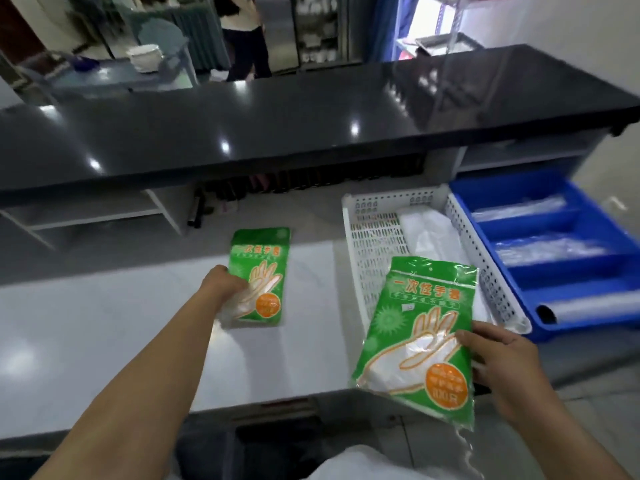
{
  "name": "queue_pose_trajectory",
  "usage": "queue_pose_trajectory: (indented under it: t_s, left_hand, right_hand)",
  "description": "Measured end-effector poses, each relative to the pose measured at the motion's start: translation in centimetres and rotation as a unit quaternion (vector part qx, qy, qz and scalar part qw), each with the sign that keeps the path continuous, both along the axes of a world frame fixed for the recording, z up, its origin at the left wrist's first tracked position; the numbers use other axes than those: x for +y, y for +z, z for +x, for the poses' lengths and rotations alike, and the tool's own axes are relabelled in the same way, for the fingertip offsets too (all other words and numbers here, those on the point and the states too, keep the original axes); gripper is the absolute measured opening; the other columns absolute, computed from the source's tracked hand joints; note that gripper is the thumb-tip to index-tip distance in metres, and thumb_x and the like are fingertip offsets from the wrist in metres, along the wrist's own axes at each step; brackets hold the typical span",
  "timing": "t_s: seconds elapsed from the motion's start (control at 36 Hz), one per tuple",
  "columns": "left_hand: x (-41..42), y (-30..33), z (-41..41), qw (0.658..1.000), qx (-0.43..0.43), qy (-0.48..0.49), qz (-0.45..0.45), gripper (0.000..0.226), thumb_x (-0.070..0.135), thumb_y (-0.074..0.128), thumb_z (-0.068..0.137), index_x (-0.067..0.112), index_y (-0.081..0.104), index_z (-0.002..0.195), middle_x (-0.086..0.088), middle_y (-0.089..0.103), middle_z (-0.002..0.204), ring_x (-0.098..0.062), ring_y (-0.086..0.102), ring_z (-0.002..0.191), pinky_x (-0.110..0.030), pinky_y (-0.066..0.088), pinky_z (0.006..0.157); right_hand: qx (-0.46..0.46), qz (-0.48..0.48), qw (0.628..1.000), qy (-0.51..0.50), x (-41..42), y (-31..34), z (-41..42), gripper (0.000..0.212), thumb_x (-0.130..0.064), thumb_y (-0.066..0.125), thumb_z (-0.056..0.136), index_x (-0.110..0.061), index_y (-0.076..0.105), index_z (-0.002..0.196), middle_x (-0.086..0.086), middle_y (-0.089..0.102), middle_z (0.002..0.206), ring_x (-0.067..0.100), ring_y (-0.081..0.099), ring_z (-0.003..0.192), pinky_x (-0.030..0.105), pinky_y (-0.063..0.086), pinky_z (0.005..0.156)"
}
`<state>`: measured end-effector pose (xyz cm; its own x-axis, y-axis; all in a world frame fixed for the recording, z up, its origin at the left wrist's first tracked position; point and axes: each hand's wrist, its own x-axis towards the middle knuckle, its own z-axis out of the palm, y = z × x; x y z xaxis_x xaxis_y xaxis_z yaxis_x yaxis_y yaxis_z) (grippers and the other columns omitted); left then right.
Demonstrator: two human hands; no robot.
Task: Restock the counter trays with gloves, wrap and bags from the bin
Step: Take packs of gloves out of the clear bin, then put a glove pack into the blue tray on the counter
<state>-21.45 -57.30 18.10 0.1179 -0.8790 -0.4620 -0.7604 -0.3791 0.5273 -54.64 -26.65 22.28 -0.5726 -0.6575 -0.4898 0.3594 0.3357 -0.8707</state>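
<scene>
In the middle of the frame my left hand (227, 284) reaches out over the white counter (104, 341) and grips the near left edge of a green glove packet (259, 271), fingers curled down onto it; the packet lies flat on the counter, its top end pointing toward the upper part of the frame. At lower right my right hand (502, 362) holds a second green glove packet (419, 334) by its right edge, thumb on the printed face and fingers tucked behind. This packet is lifted and tilted, its upper half overlapping the near end of the white perforated basket (374, 237) at right of centre. Inside that basket I see a pile of translucent white plastic bags (429, 233) along its right side.

Just beside the basket, at the right edge of the frame, sits a blue divided tray (485, 199). Its far compartments hold clear plastic (540, 247), though I cannot tell whether it is wrap or bags, and a clear roll (595, 306) lies in the nearest compartment.

Across the upper half runs a glossy black countertop (277, 126). Beyond it, at top centre, a person (246, 36) stands, and white bowls (145, 55) sit stacked at upper left.
</scene>
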Motion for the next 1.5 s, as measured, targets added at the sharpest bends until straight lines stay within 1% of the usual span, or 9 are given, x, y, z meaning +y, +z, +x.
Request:
queue_pose_trajectory:
  t_s: [0.14, 0.22, 0.58, 0.86, 1.0, 1.14, 1.25, 1.36, 1.5]
  left_hand:
    - [-2.6, 0.1, -0.2, 0.998, 0.028, -0.014, 0.059, 0.027, 0.006, 0.080, 0.075, -0.005, 0.068, 0.097, -0.020, 0.071, 0.095, -0.032, 0.069, 0.083, -0.039, 0.057, 0.072]
    - [-3.4, 0.1, -0.1, 0.993, 0.065, -0.007, 0.094, 0.015, 0.007, 0.075, 0.081, -0.001, 0.068, 0.090, -0.017, 0.067, 0.085, -0.026, 0.060, 0.065, -0.030, 0.049, 0.059]
    - [0.3, -0.9, 2.8, 0.918, 0.350, -0.011, 0.185, 0.030, 0.005, 0.068, 0.085, 0.020, 0.067, 0.111, -0.006, 0.078, 0.100, -0.022, 0.074, 0.083, -0.030, 0.058, 0.056]
    - [7.3, -3.7, 5.8, 0.920, 0.367, 0.107, 0.091, 0.026, 0.010, 0.073, 0.084, 0.006, 0.070, 0.110, -0.013, 0.077, 0.084, -0.014, 0.068, 0.051, -0.022, 0.050, 0.044]
    - [7.9, -3.7, 7.9, 0.890, 0.401, 0.216, 0.009, 0.042, 0.022, 0.065, 0.091, 0.008, 0.058, 0.130, -0.007, 0.060, 0.078, -0.019, 0.053, 0.062, -0.036, 0.052, 0.060]
    - [9.4, -4.3, 9.7, 0.885, 0.406, 0.228, 0.021, 0.044, 0.035, 0.068, 0.090, 0.016, 0.061, 0.129, -0.002, 0.068, 0.108, -0.017, 0.068, 0.097, -0.031, 0.056, 0.074]
    - [9.2, -4.0, 9.1, 0.873, 0.426, 0.234, 0.034, 0.051, 0.034, 0.075, 0.084, 0.014, 0.060, 0.130, -0.003, 0.069, 0.098, -0.016, 0.068, 0.081, -0.031, 0.056, 0.064]
    - [8.3, -3.0, 6.8, 0.873, 0.422, 0.241, 0.039, 0.041, 0.028, 0.074, 0.084, 0.017, 0.066, 0.123, -0.002, 0.071, 0.079, -0.015, 0.062, 0.056, -0.027, 0.049, 0.057]
    - [8.1, -2.4, 5.6, 0.879, 0.421, 0.224, 0.028, 0.043, 0.008, 0.074, 0.083, 0.008, 0.062, 0.125, -0.011, 0.076, 0.104, -0.024, 0.075, 0.084, -0.028, 0.057, 0.059]
  right_hand:
    - [0.002, 0.065, 0.998, -0.007, 0.3, -0.2, -0.3, 0.011, 0.002, 0.066, 0.083, 0.000, 0.069, 0.094, 0.019, 0.075, 0.075, 0.027, 0.070, 0.051, 0.027, 0.049, 0.039]
    - [-0.008, 0.104, 0.995, -0.009, 0.3, -0.5, 0.0, 0.011, -0.003, 0.068, 0.083, -0.002, 0.067, 0.095, 0.019, 0.076, 0.082, 0.027, 0.072, 0.057, 0.029, 0.053, 0.047]
    - [0.060, -0.002, 0.998, 0.007, -3.0, 5.1, 3.0, 0.026, 0.000, 0.069, 0.081, -0.012, 0.068, 0.104, 0.009, 0.078, 0.085, 0.025, 0.075, 0.069, 0.031, 0.056, 0.048]
    - [0.007, -0.063, 0.966, 0.250, -13.0, 6.8, 11.5, 0.024, -0.014, 0.073, 0.068, -0.016, 0.078, 0.092, 0.011, 0.076, 0.094, 0.024, 0.072, 0.077, 0.036, 0.058, 0.062]
    - [0.022, 0.021, 0.946, 0.322, -18.3, 1.4, 15.0, 0.022, -0.003, 0.070, 0.082, -0.010, 0.073, 0.102, 0.010, 0.075, 0.088, 0.021, 0.071, 0.071, 0.034, 0.056, 0.056]
    - [0.119, 0.153, 0.936, 0.293, -20.6, -5.1, 17.4, 0.015, 0.002, 0.072, 0.079, -0.007, 0.069, 0.089, 0.016, 0.066, 0.072, 0.023, 0.059, 0.048, 0.034, 0.054, 0.048]
    - [0.200, 0.143, 0.927, 0.283, -21.3, -6.5, 18.1, 0.013, -0.014, 0.071, 0.077, -0.021, 0.071, 0.088, 0.006, 0.072, 0.082, 0.024, 0.068, 0.065, 0.039, 0.060, 0.059]
    - [0.235, 0.124, 0.900, 0.344, -21.5, -6.5, 18.6, 0.024, -0.033, 0.069, 0.083, -0.029, 0.069, 0.107, 0.000, 0.073, 0.093, 0.020, 0.071, 0.077, 0.041, 0.060, 0.076]
    - [0.177, 0.143, 0.897, 0.379, -22.2, -6.2, 19.3, 0.052, -0.015, 0.069, 0.084, -0.026, 0.055, 0.134, 0.007, 0.072, 0.102, 0.025, 0.072, 0.081, 0.045, 0.060, 0.077]
